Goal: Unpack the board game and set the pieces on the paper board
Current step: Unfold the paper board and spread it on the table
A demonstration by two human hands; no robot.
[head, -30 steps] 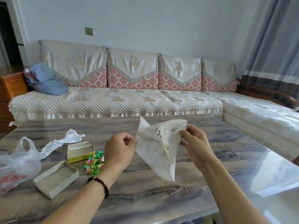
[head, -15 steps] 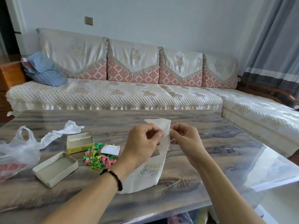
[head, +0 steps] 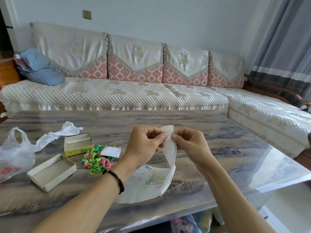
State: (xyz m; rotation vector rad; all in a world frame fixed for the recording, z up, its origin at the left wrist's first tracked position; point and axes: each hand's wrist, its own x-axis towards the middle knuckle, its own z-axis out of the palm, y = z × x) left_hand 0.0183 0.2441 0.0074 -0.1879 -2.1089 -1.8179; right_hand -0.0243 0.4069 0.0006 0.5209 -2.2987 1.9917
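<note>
Fingertips (head: 164,136) of left hand (head: 143,145) and right hand (head: 188,145) pinched on the top edge of the half-folded paper board (head: 170,158), lower part draped on the marble table (head: 218,145); cone pieces (head: 96,160) heaped near the yellow box (head: 78,145). Risk: thin paper tearing if pulled apart too sharply.

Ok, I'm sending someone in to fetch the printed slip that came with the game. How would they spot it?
On the marbled coffee table before the sofa, look left of the person's hands for the pile of green, pink and yellow cone pieces. The small white slip rests on that pile's right edge, flat and lined with print, unlike the two open cardboard box halves nearby.
</note>
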